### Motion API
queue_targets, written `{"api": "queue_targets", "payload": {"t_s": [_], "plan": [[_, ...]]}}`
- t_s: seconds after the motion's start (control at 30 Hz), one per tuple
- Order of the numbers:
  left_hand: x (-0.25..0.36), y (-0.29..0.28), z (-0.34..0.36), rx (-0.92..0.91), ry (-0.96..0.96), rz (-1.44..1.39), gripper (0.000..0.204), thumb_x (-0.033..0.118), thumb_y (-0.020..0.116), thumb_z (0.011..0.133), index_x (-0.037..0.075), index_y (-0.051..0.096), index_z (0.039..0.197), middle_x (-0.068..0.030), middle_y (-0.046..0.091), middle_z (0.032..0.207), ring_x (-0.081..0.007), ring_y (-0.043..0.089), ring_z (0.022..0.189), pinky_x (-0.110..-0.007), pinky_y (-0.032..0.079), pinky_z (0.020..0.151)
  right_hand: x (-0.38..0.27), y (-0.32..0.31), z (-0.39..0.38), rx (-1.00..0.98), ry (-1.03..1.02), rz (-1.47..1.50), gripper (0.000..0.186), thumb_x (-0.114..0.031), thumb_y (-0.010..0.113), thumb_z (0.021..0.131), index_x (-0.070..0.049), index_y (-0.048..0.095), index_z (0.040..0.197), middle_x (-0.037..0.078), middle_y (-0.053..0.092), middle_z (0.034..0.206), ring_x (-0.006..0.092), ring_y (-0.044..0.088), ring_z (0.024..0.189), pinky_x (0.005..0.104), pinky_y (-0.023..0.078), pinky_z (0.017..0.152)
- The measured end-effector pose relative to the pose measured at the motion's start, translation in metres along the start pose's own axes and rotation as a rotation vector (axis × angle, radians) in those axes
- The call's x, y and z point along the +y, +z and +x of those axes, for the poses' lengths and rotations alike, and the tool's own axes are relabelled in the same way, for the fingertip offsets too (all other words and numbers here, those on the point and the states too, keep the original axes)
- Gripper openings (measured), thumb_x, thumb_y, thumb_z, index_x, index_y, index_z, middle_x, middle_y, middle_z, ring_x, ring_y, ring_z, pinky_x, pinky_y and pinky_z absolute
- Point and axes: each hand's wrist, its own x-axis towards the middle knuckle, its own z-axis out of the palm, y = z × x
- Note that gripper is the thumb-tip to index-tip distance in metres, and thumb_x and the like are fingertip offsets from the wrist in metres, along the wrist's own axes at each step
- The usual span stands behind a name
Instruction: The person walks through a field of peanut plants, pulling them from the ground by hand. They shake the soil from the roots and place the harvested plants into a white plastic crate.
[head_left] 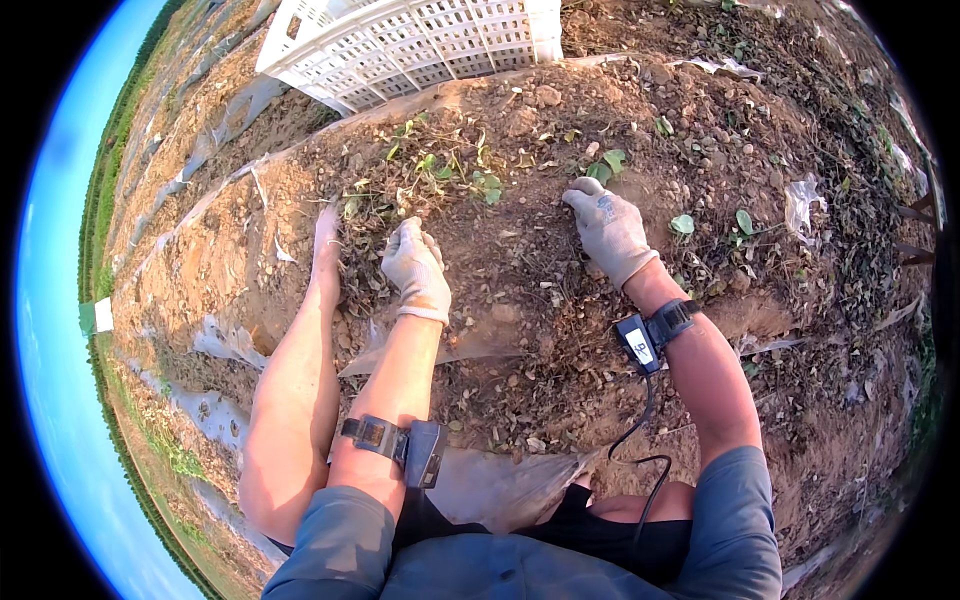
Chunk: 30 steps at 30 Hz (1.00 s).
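Gloved hands over dirt bed, plants at both, grips unclear

Dirt bed [530, 235] fills most of the view, strewn with clods and dry plant bits. White slatted crate [420, 50] at the top edge, left of center, well beyond the hands. Bare leg [285, 400] stretched out along the outer side of the left forearm. Pale plastic sheet [500, 485] partly covers ground just in front of the person's body.

Left hand [415, 262], light glove, fingers curled in, just beside a patch of dry vines [368, 195] with some green in it. Palm hidden; cannot tell if it holds anything. Right hand [607, 230], same kind of glove, well apart from the left, fingers bent; cannot tell how tight or whether anything is in it. Green leaves [606, 167] sit just beyond its fingers.

Dark device [425, 455] strapped on left forearm; another, the labeled box [636, 345], by the right wrist, black cable [655, 420] running down from it. Clear plastic scrap [803, 205] lies farther right. Single round leaf [682, 224] on dirt, right of the right hand.
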Motion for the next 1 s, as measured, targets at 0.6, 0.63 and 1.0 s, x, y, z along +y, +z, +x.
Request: {"api": "queue_targets", "payload": {"t_s": [0.6,0.63,1.0], "plan": [[-0.027,-0.049,0.018,-0.103,0.3,0.238,0.017,0.017,0.067,0.098,0.0,0.071,0.096,0.0047,0.062,0.076,-0.0029,0.05,0.065,-0.022,0.039,0.057,0.029,-0.051,0.042,0.362,0.277,-0.029,0.014,-0.015,0.062,0.093,-0.013,0.067,0.106,0.009,0.068,0.106,0.0329,0.068,0.092,0.0422,0.054,0.079],[-0.021,-0.043,0.012,-0.006,0.394,0.306,0.016,0.016,0.066,0.099,0.001,0.07,0.097,0.0049,0.061,0.075,-0.0025,0.048,0.064,-0.022,0.037,0.056,0.029,-0.052,0.053,0.317,0.232,-0.049,0.015,-0.016,0.062,0.093,-0.013,0.067,0.107,0.009,0.068,0.108,0.0329,0.069,0.092,0.0424,0.054,0.08],[-0.001,0.013,-0.052,-0.324,-0.074,0.052,0.016,0.023,0.068,0.099,0.008,0.071,0.104,0.0026,0.063,0.072,-0.0062,0.056,0.053,-0.021,0.038,0.041,0.019,-0.044,0.052,0.148,0.07,-0.093,0.01,-0.011,0.06,0.092,-0.011,0.066,0.1,0.01,0.064,0.099,0.0329,0.069,0.085,0.0445,0.055,0.071]]}}
